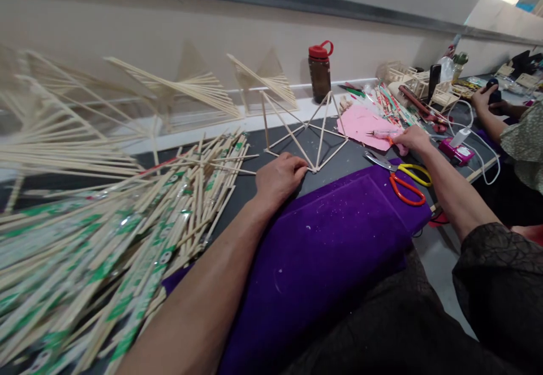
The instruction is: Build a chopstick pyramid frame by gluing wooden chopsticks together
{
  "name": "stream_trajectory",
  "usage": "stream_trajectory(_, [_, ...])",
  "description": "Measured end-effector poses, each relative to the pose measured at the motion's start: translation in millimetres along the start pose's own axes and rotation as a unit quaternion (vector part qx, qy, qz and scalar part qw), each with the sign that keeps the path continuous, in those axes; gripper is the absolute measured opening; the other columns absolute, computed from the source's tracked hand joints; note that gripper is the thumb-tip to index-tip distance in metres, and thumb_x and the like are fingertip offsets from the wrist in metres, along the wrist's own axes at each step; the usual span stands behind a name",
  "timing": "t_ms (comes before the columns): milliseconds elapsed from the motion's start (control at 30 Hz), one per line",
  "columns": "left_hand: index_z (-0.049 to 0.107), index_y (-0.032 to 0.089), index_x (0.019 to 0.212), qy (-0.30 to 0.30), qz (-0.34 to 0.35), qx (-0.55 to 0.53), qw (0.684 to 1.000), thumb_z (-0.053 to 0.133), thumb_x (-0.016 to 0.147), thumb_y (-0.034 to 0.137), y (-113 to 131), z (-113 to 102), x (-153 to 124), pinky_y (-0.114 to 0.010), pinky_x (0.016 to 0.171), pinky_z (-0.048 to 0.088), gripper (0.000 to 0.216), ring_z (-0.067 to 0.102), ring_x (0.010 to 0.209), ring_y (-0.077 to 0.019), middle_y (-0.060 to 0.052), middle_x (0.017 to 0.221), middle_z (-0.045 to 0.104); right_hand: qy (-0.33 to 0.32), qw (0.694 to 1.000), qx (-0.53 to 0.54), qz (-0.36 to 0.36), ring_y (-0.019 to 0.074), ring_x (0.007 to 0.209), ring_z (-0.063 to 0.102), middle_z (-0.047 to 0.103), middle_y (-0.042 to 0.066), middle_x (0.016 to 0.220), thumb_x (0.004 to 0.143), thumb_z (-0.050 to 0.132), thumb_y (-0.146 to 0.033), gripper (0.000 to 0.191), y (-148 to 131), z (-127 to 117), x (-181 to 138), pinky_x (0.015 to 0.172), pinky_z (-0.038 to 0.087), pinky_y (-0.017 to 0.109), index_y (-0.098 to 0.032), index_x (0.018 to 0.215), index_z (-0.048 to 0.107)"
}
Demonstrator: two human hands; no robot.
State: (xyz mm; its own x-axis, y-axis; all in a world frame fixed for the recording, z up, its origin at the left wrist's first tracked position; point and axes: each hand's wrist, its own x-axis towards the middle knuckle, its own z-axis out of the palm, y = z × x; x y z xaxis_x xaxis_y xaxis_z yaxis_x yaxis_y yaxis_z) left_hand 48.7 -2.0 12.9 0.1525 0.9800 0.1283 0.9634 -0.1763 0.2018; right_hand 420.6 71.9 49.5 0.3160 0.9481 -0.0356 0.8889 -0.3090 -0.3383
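— Left hand point(280, 178): how is it held, and on what?
— Its fingers are curled together and closed on the near corner joint of the stick frame point(322, 132), where several rods are joined; the thumb is hidden
— Where is the frame set?
— On the dark table point(250, 185), just beyond the far edge of the purple cloth point(331, 245). From the held joint the rods are spread away toward the table's far edge, so the frame lies ahead of the knuckles
— And the right hand point(410, 137)?
— It is closed over a pink tool point(382, 133) on the pink sheet point(360, 123), well apart from the frame, toward the table's right end. The tool's long axis is laid along the table, with its metal tip turned left toward the frame
— What else is seen nearby?
— Scissors point(403, 180) are laid at the cloth's right corner, nearer the right hand, and wrapped sticks point(106, 250) are heaped toward the left end. A co-worker's hand point(483, 99) is seen farther right
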Motion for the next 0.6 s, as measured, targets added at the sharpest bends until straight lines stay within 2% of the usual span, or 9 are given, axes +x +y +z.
stream_trajectory(67, [0.08, 0.026, 0.115, 0.001, 0.002, 0.0, 1.0, 0.053, 0.102, 0.036, -1.1, 0.9, 0.3, -0.033, 0.075, 0.047, 0.032, 0.068, 0.106, -0.0255, -0.007, 0.12, 0.073, 0.027, 0.995, 0.095, -0.002, 0.0213, 0.067, 0.065, 0.06, 0.004, 0.051, 0.071, 0.075, -0.027, 0.02, -0.2, -0.8, 0.1, 0.062, 0.046, 0.029, -0.018, 0.056, 0.065])
stream_trajectory(133, [0.08, 0.026, 0.115, 0.001, 0.005, -0.003, 1.0, 0.052, 0.101, 0.036, -2.0, 1.5, 0.8, -0.034, 0.074, 0.047, 0.032, 0.068, 0.104, -0.0259, -0.007, 0.119, 0.073, 0.074, 0.976, 0.204, -0.022, 0.0163, 0.059, 0.059, 0.056, 0.001, 0.048, 0.074, 0.074, -0.029, 0.023, 1.1, -2.0, -2.0, 0.056, 0.042, 0.027, -0.018, 0.057, 0.063])
stream_trajectory(200, [0.08, 0.026, 0.115, 0.001, 0.006, -0.007, 1.0, 0.052, 0.101, 0.037, -2.6, 2.1, 1.3, -0.034, 0.074, 0.047, 0.033, 0.068, 0.103, -0.0262, -0.008, 0.119, 0.073, 0.126, 0.941, 0.31, -0.044, 0.0119, 0.054, 0.054, 0.054, -0.002, 0.05, 0.078, 0.07, -0.029, 0.022, 1.0, -3.7, -7.1, 0.052, 0.038, 0.024, -0.018, 0.062, 0.061])
stream_trajectory(267, [0.08, 0.027, 0.115, 0.003, 0.004, -0.01, 1.0, 0.052, 0.101, 0.036, -2.7, 2.5, 1.5, -0.035, 0.074, 0.047, 0.033, 0.068, 0.103, -0.0263, -0.008, 0.119, 0.073, 0.131, 0.893, 0.427, -0.056, 0.0095, 0.055, 0.054, 0.057, -0.003, 0.057, 0.081, 0.066, -0.029, 0.017, -2.2, -6.3, -15.9, 0.051, 0.039, 0.021, -0.018, 0.07, 0.06])
stream_trajectory(333, [0.081, 0.028, 0.114, 0.005, 0.002, -0.014, 1.0, 0.052, 0.1, 0.036, -2.2, 2.7, 0.9, -0.035, 0.075, 0.047, 0.033, 0.068, 0.103, -0.026, -0.008, 0.119, 0.073, 0.085, 0.829, 0.549, -0.063, 0.0088, 0.056, 0.057, 0.062, -0.002, 0.065, 0.081, 0.067, -0.033, 0.016, -8.2, -9.0, -29.0, 0.049, 0.04, 0.019, -0.018, 0.078, 0.061])
stream_trajectory(400, [0.081, 0.028, 0.113, 0.007, 0.0, -0.018, 1.0, 0.052, 0.1, 0.035, -0.9, 2.4, -0.2, -0.035, 0.075, 0.047, 0.032, 0.067, 0.103, -0.0258, -0.007, 0.12, 0.073, 0.009, 0.789, 0.611, -0.065, 0.0086, 0.054, 0.055, 0.063, -0.002, 0.069, 0.079, 0.071, -0.043, 0.026, -15.2, -10.3, -46.1, 0.044, 0.039, 0.018, -0.02, 0.085, 0.06])
stream_trajectory(500, [0.08, 0.028, 0.114, 0.008, 0.0, -0.021, 1.0, 0.051, 0.101, 0.036, 1.0, 1.7, -1.6, -0.034, 0.075, 0.046, 0.033, 0.067, 0.104, -0.025, -0.007, 0.121, 0.072, -0.084, 0.77, 0.627, -0.084, 0.0081, 0.051, 0.052, 0.062, -0.002, 0.07, 0.075, 0.076, -0.053, 0.038, -25.9, -7.0, -74.4, 0.042, 0.039, 0.019, -0.022, 0.092, 0.061])
stream_trajectory(600, [0.079, 0.027, 0.114, 0.004, -0.001, -0.023, 1.0, 0.051, 0.101, 0.036, 1.8, 0.8, -1.6, -0.033, 0.076, 0.046, 0.033, 0.066, 0.103, -0.0238, -0.007, 0.122, 0.071, -0.13, 0.785, 0.596, -0.105, 0.0091, 0.053, 0.053, 0.061, -0.001, 0.07, 0.078, 0.073, -0.057, 0.039, -36.7, 1.6, -97.1, 0.046, 0.044, 0.022, -0.022, 0.09, 0.062])
